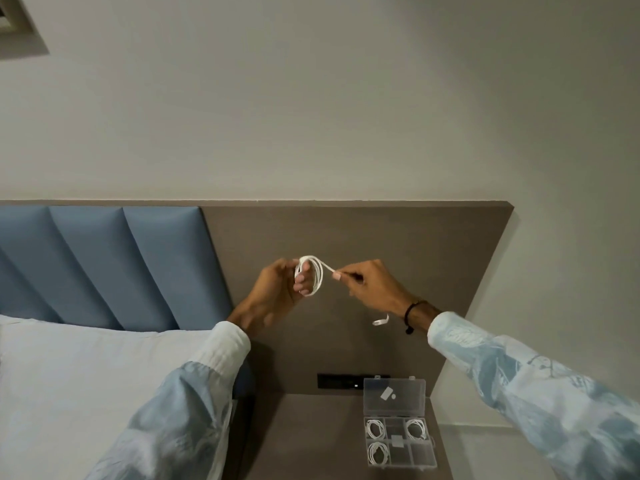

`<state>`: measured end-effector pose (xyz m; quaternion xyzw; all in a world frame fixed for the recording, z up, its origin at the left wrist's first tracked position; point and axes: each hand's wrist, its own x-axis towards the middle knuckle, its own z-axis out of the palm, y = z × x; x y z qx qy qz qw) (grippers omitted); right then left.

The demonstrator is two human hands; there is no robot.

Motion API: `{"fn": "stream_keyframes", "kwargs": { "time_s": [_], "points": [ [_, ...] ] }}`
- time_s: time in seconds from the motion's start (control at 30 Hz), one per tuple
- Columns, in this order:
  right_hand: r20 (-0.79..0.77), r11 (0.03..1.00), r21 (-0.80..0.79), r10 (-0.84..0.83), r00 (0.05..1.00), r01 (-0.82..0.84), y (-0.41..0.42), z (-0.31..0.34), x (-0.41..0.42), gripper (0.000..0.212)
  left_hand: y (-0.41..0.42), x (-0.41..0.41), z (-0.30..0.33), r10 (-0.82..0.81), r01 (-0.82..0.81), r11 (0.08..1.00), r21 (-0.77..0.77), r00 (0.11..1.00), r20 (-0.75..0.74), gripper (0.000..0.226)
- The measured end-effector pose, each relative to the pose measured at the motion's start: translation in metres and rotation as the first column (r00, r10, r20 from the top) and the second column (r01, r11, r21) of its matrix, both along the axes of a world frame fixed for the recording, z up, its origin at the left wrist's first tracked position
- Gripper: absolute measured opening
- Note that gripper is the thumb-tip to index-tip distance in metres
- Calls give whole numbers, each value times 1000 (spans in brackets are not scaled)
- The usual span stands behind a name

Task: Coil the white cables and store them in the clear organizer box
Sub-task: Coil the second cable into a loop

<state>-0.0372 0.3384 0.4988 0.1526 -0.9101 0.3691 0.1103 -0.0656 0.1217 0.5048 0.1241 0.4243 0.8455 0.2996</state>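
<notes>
We count three coiled cables (374, 428) in the organizer box (398, 441) | fourth cable (313, 275) looped around our left hand (277, 289) fingers | right hand (367, 282) fingertips pinch its strand.

We see a smooth white plastic-looking cable (313, 276), a clear glossy plastic organizer box (398, 424) at lower right, matt brown wood-look tabletop (311, 441) and panel (398, 244), padded blue leather-like headboard (104, 265), white cloth bedding (86, 375).

Dim even indoor light, soft shadows, wide-angle edge distortion
</notes>
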Motion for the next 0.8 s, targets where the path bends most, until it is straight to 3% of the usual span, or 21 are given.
{"fn": "stream_keyframes", "kwargs": {
  "time_s": [0.07, 0.13, 0.23, 0.33, 0.4, 0.5, 0.6, 0.8],
  "points": [
    [58, 1000, 1, 23, 998, -24, -14, -12, 9, 32, 9, -3, 5, 106, -107, 990, 93, 994, 21, 31],
    [113, 999, 0, 46, 993, -46, -26, -16, 13, 34, 18, -6, 6, 249, -248, 964, 94, 969, 0, 32],
    [209, 994, 73, 63, 976, -80, -36, -11, 14, 32, 25, -8, -1, 418, -447, 890, -87, 877, -238, 31],
    [296, 970, 177, 108, 949, -166, -35, 0, 13, 27, 26, -6, -10, 398, -588, 769, -250, 748, -532, 29],
    [267, 954, 238, 114, 957, -180, -31, 10, 12, 30, 24, -5, -15, 283, -584, 748, -315, 710, -644, 28],
    [145, 926, 338, 122, 982, -165, -24, 25, 10, 20, 18, -5, -22, 63, -460, 718, -522, 790, -610, 33],
    [-3, 908, 403, 121, 993, -110, -20, 35, 4, 14, 20, -5, -28, 31, -370, 688, -625, 875, -484, 47],
    [-47, 969, 222, 125, 991, -111, -15, 29, -2, 9, 35, -5, -28, -66, -187, 750, -634, 934, -352, 77]
  ]
}}
